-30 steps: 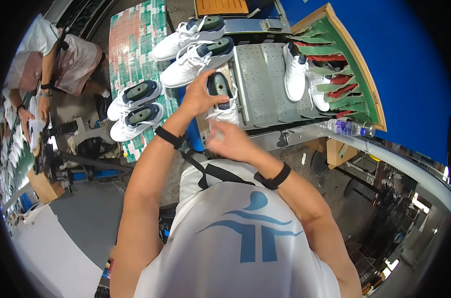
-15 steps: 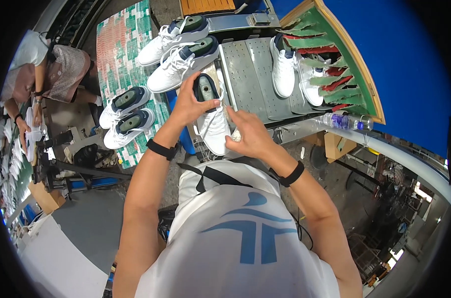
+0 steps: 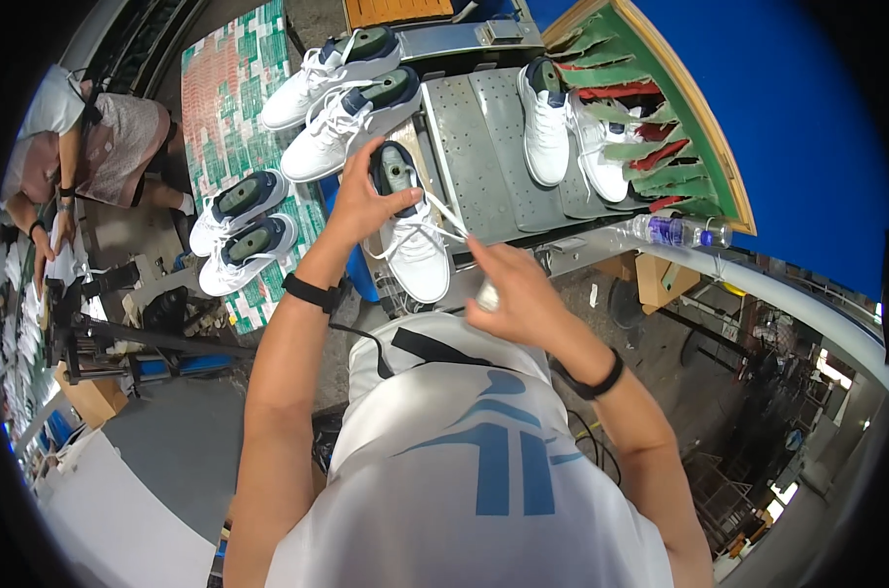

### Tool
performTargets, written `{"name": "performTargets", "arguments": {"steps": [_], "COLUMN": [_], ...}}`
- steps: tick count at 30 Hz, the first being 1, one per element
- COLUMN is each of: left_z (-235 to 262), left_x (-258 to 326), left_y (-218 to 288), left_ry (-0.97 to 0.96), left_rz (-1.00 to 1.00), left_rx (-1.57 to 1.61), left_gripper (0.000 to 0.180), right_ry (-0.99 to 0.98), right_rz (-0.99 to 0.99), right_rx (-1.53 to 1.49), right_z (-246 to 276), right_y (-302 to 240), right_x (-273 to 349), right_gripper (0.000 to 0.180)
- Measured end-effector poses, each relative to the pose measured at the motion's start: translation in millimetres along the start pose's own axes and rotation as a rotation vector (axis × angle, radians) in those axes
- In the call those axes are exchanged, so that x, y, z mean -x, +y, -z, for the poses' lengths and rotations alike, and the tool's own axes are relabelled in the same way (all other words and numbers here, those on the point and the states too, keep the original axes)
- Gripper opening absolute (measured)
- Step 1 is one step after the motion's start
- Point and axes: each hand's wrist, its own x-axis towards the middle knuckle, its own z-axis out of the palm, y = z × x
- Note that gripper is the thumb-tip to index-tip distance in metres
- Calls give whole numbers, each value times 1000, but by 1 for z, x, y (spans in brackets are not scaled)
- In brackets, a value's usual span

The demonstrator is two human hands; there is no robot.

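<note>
A white sneaker (image 3: 420, 263) with a dark collar and a green shoe last inside stands right before me, toe toward my body. Around its collar, my left hand (image 3: 359, 204) is closed, the thumb on the top of the tongue. A white shoelace (image 3: 444, 212) runs from the upper eyelets to my right hand (image 3: 523, 299), which pinches it to the right of the shoe. Something small and whitish (image 3: 487, 294) shows in the right palm; its kind is unclear. More lace lies loosely across the front of the sneaker.
Two white sneakers (image 3: 344, 118) stand just beyond, and another pair (image 3: 240, 247) sits on the patterned board at left. On the grey slatted conveyor (image 3: 483, 147), a sneaker pair (image 3: 545, 127) is beside a green-flapped opening (image 3: 660, 147). A plastic bottle (image 3: 677, 231) lies nearby. A co-worker (image 3: 82, 147) sits far left.
My right hand has moved right and slightly toward me, drawing the lace out in a straight line from the shoe. The left hand keeps its hold on the sneaker.
</note>
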Motion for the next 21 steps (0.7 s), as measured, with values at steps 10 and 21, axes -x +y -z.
{"name": "performTargets", "arguments": {"steps": [10, 21], "left_z": [2, -14], "left_x": [0, 2], "left_y": [4, 25], "left_ry": [-16, -68], "left_rz": [-34, 17], "left_rx": [-36, 64], "left_gripper": [108, 91], "right_ry": [-34, 76], "right_rz": [-79, 19], "right_rx": [2, 69], "right_z": [-16, -29], "right_y": [22, 11], "right_x": [6, -22], "right_gripper": [85, 79]}}
